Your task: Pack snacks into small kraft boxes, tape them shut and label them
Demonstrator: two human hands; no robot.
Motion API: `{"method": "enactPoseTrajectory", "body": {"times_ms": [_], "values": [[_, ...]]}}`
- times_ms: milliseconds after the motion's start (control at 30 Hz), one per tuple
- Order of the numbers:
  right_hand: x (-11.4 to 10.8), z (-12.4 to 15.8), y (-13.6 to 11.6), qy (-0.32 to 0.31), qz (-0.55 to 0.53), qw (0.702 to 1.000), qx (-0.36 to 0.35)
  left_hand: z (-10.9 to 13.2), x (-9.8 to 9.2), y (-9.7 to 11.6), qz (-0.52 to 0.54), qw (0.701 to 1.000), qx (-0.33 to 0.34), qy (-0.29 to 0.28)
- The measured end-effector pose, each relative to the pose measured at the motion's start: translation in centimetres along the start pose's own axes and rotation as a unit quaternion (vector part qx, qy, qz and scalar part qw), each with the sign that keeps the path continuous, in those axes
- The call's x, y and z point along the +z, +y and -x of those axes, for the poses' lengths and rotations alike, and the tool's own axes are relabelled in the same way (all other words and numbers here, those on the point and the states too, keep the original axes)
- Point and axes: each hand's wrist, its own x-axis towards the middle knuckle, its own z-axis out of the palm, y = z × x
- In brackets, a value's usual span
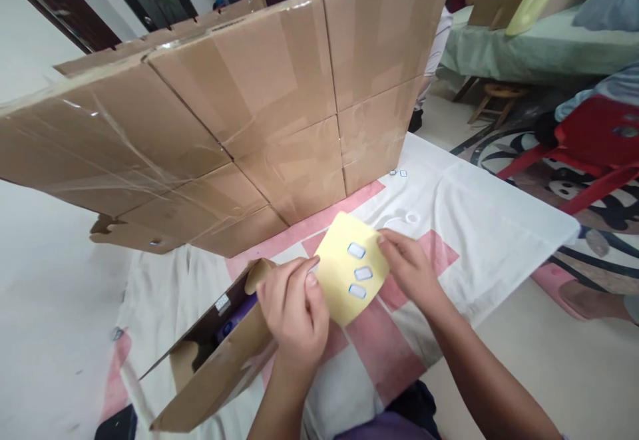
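A yellow sheet (343, 280) with rounded corners is held up over the table, and three small white labels (363, 273) with blue borders sit on its face. At the sheet's left edge my left hand (294, 310) is closed in a pinch, with a small pale bit showing at its fingertips that I cannot make out. My right hand (412, 267) pinches the right edge between thumb and fingers. Beside my left hand lies an open cardboard box (219, 367) with a purple item (237, 317) inside, partly hidden by the flaps.
A wall of taped cardboard boxes (279, 74) stands behind my hands. The table wears a pink and white cloth (384, 340). Small labels (403, 173) and a white ring (412, 218) lie on it. A red chair (599, 137), wooden stool (499, 97) and other people are at right.
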Motion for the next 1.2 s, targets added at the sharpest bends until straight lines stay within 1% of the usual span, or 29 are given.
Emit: {"method": "enactPoseTrajectory", "body": {"times_ms": [67,133,167,267,333,400,433,467,500,533,567,600,633,667,700,733,767,867,933,967,1033,1100,1200], "values": [[-1.5,-2.6,2.0,0.057,0.038,0.996,0.059,0.9,-2.3,-0.7,-0.004,1.0,0.001,0.013],[-3.2,-5.9,3.8,0.096,0.132,0.978,0.133,2.2,-4.9,-1.9,-0.029,0.999,0.006,0.022],[-4.0,-7.7,4.5,0.104,0.189,0.962,0.167,2.9,-6.2,-2.7,-0.049,0.999,0.009,0.021],[-5.8,-12.3,6.0,0.109,0.251,0.937,0.219,4.9,-9.7,-5.4,-0.128,0.992,-0.001,0.013],[-6.2,-14.0,6.3,0.096,0.27,0.926,0.244,6.0,-11.4,-7.0,-0.178,0.984,-0.014,0.013],[-5.9,-14.3,6.1,0.111,0.333,0.903,0.248,6.9,-12.6,-8.2,-0.221,0.975,-0.026,0.019],[-5.3,-13.9,5.7,0.13,0.376,0.889,0.229,7.3,-13.0,-8.7,-0.238,0.971,-0.033,0.022],[-4.5,-13.1,5.1,0.15,0.414,0.877,0.19,7.6,-13.2,-9.1,-0.251,0.967,-0.04,0.027],[-3.4,-12.1,4.3,0.158,0.44,0.874,0.132,7.8,-13.3,-9.4,-0.259,0.964,-0.045,0.029],[-2.1,-10.8,3.3,0.147,0.445,0.881,0.059,7.9,-13.3,-9.8,-0.26,0.964,-0.047,0.031],[-0.4,-9.4,2.1,0.109,0.425,0.898,-0.023,7.9,-13.2,-10.1,-0.259,0.964,-0.046,0.032],[1.4,-8.0,0.7,0.044,0.387,0.914,-0.11,7.8,-13.0,-10.3,-0.26,0.964,-0.043,0.034],[3.4,-6.6,-0.7,-0.035,0.341,0.92,-0.191,7.6,-12.8,-10.6,-0.264,0.963,-0.042,0.038],[5.4,-5.3,-2.2,-0.111,0.304,0.911,-0.255,7.4,-12.5,-10.9,-0.27,0.961,-0.043,0.042],[7.4,-4.2,-3.6,-0.167,0.281,0.894,-0.307,7.1,-12.3,-11.1,-0.277,0.959,-0.047,0.044],[9.2,-3.3,-4.9,-0.205,0.275,0.873,-0.347,6.8,-12.1,-11.4,-0.281,0.957,-0.054,0.043],[10.8,-2.6,-5.9,-0.229,0.281,0.851,-0.379,6.6,-12.0,-11.6,-0.28,0.957,-0.06,0.039],[14.4,-1.9,-7.5,-0.255,0.343,0.792,-0.436,6.5,-11.9,-12.1,-0.245,0.967,-0.065,0.023],[15.8,-2.0,-7.6,-0.25,0.389,0.763,-0.451,6.8,-12.0,-12.2,-0.215,0.975,-0.06,0.01],[16.3,-2.0,-7.5,-0.239,0.408,0.754,-0.455,6.9,-12.1,-12.2,-0.204,0.977,-0.056,0.0],[17.0,-2.0,-7.1,-0.207,0.428,0.746,-0.466,7.2,-12.2,-12.2,-0.19,0.98,-0.045,-0.021],[17.3,-1.7,-6.7,-0.18,0.419,0.749,-0.481,7.5,-12.3,-12.1,-0.175,0.983,-0.042,-0.029],[17.2,-0.7,-5.7,-0.174,0.382,0.755,-0.503,8.1,-12.4,-12.0,-0.138,0.988,-0.048,-0.039]]}}
